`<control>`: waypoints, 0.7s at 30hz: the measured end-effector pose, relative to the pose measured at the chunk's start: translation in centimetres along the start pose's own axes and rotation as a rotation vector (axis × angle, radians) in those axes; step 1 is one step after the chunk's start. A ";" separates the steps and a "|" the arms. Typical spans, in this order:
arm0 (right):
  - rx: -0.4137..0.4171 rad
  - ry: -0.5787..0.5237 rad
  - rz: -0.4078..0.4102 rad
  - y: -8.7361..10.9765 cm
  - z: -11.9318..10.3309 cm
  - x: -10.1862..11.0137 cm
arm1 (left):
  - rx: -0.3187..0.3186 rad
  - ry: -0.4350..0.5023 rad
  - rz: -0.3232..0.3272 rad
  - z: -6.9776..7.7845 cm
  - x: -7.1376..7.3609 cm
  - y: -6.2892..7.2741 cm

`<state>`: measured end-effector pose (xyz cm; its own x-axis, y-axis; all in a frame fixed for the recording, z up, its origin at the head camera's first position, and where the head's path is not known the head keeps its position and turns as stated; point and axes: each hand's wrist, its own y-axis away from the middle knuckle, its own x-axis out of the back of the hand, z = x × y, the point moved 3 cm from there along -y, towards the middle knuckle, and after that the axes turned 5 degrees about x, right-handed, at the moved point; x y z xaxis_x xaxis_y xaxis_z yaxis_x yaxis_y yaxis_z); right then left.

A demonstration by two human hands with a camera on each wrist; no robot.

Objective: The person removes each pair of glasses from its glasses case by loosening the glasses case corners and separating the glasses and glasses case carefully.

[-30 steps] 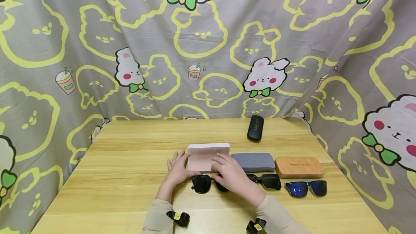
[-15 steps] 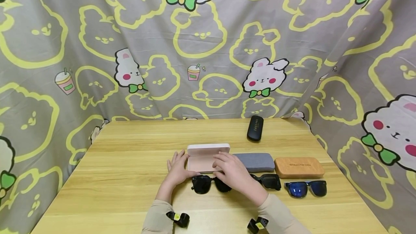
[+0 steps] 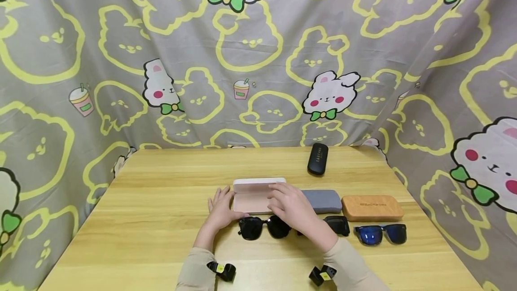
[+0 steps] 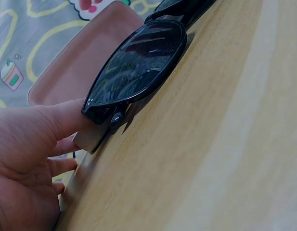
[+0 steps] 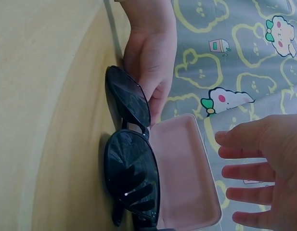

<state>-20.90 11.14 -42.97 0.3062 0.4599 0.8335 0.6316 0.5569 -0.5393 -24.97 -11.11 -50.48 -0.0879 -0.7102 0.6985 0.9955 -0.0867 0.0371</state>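
An opened glasses case [image 3: 247,202] with a pink lining and a white lid stands in the middle of the table. My left hand [image 3: 221,210] grips its left end, the thumb along the front edge and the fingers round the side. Black sunglasses [image 3: 251,229] lie right in front of the case, lenses toward me; in the left wrist view the thumb meets a corner of their frame [image 4: 138,67]. My right hand [image 3: 292,206] hovers at the case's right end with fingers extended and nothing held. In the right wrist view, its fingers [image 5: 249,172] are spread apart beside the raised lid.
To the right stand a grey-blue case [image 3: 323,201] and a tan case [image 3: 372,208]. Another black pair of sunglasses [image 3: 338,226], partly behind my right arm, and blue-lensed sunglasses [image 3: 381,235] lie before them. A black case [image 3: 317,159] sits farther back, near the patterned curtain [image 3: 266,116].
My right hand has lifted off the black sunglasses and shifted slightly right, uncovering their right lens. The left hand, the case and the sunglasses stay in place.
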 end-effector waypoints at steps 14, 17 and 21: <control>-0.018 0.004 0.020 -0.9 0.7 0.7 | 0.007 0.016 -0.004 0.0 0.1 0.1; -0.021 0.012 0.032 -1.3 1.0 0.6 | 0.008 0.020 -0.006 -0.1 0.0 0.0; -0.016 0.020 0.054 -2.0 1.5 0.4 | 0.009 0.019 -0.008 -0.2 -0.1 -0.1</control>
<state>-23.05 11.25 -41.73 0.3544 0.4747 0.8057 0.6253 0.5203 -0.5816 -25.06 -11.16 -50.71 -0.0961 -0.7230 0.6841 0.9951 -0.0863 0.0485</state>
